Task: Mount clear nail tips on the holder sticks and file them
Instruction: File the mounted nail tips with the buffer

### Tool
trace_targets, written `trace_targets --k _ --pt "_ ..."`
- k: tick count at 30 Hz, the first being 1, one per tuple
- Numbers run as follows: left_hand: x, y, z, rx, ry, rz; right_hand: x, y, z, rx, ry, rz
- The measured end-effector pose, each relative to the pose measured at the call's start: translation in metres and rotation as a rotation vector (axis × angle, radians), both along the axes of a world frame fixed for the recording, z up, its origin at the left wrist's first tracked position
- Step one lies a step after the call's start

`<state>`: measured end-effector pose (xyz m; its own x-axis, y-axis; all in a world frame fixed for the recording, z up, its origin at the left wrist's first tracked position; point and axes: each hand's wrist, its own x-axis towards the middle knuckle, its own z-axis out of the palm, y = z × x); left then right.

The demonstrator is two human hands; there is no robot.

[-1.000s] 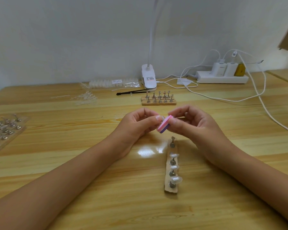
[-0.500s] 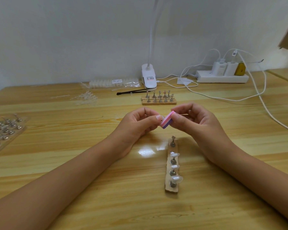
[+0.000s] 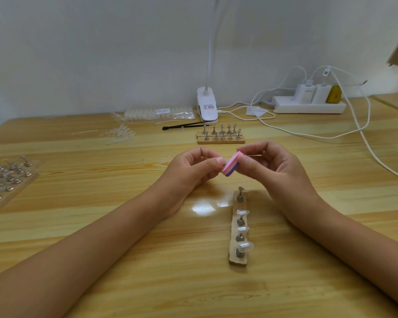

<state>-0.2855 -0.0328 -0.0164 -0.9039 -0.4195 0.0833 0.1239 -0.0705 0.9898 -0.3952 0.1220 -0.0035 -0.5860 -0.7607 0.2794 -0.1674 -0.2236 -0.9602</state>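
Pink-purple file block (image 3: 231, 165) pinched in right hand (image 3: 279, 172), left hand (image 3: 189, 172) just beside, seemingly pinching clear tip (image 3: 225, 161)

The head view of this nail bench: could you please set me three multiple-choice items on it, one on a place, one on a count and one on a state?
1. Where is the white power strip?
A. At the far right
B. At the near left edge
C. On the floor

2. How many stands on the near holder strip carry clear nail tips?
A. One
B. Three
C. Five

3. The pink and purple file block is:
A. lying on the table
B. in the right hand's grip
C. clipped to the lamp

Answers: A, it sits at the back right. B, three tips show and the farthest stand is bare. B, the fingers pinch it in the air.
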Motion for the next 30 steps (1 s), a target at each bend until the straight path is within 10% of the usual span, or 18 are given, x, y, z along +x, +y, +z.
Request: trace_targets --k 30 --pt "0.0012 0.0001 0.0022 -0.033 -0.014 -0.019 -0.0023 0.0004 0.002 -0.012 0.015 0.009"
